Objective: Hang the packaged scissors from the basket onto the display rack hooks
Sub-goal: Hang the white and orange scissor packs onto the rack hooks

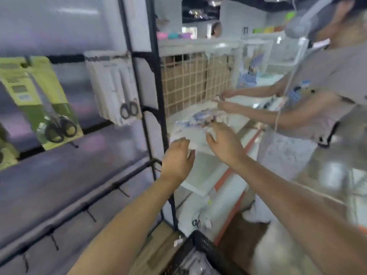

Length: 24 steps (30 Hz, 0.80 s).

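Display rack (153, 108), black frame, pale panels, blurred by motion. Far left: green-carded scissors packs (49, 108) hanging. Next: white-carded scissors packs (117, 92) hanging in a stack, black handles low. Lower rows: bare black hooks (90, 213). Left hand (177, 158): raised just right of the rack post, fingers loosely spread, holding nothing. Basket (198, 253): black, bottom edge, packaged items inside, indistinct. Right hand (223, 143): raised beside the left, fingers relaxed and apart, empty. Far right: another person (321, 82) handling small goods on a white surface (238, 120).
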Available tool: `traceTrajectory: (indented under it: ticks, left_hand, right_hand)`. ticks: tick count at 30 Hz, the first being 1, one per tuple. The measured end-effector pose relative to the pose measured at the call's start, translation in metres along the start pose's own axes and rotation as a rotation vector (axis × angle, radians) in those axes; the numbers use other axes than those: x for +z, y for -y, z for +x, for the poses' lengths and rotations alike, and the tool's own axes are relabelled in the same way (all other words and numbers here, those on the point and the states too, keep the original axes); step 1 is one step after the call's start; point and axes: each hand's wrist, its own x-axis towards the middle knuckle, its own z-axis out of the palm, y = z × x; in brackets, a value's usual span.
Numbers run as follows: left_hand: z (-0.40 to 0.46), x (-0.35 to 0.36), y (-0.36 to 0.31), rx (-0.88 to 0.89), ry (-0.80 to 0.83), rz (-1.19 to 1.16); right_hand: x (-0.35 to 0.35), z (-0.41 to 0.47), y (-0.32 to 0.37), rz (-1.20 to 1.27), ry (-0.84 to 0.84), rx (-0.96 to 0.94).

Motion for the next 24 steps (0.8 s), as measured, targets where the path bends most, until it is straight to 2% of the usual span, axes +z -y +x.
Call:
traceTrajectory:
  ticks: [3,8,10,12,19,21,24]
  left_hand:
    - [-0.031,0.054,-0.005,-0.009,0.153,0.002]
    - [-0.106,0.159,0.019,-0.064,0.509,0.022]
    - [-0.144,0.196,0.035,-0.139,0.659,0.008]
    - [-0.183,0.225,0.052,-0.249,0.775,-0.054]
    - [-0.317,0.333,0.142,-0.44,1.058,-0.024]
    - [-0.342,0.358,0.161,-0.406,1.14,0.023]
    - [-0.362,0.395,0.183,-0.329,1.175,0.073]
  right_hand:
    - [0.025,-0.058,-0.042,-0.034,0.056,0.122]
    - [0.099,-0.177,-0.112,-0.042,0.196,0.401]
    - [0.131,-0.229,-0.13,-0.045,0.31,0.528]
    - [0.167,-0.286,-0.146,-0.011,0.497,0.662]
    - [0.279,-0.457,-0.166,0.041,0.7,1.013]
    - [0.304,-0.487,-0.174,0.056,0.721,1.038]
    - [0.337,-0.52,-0.186,0.068,0.739,1.079]
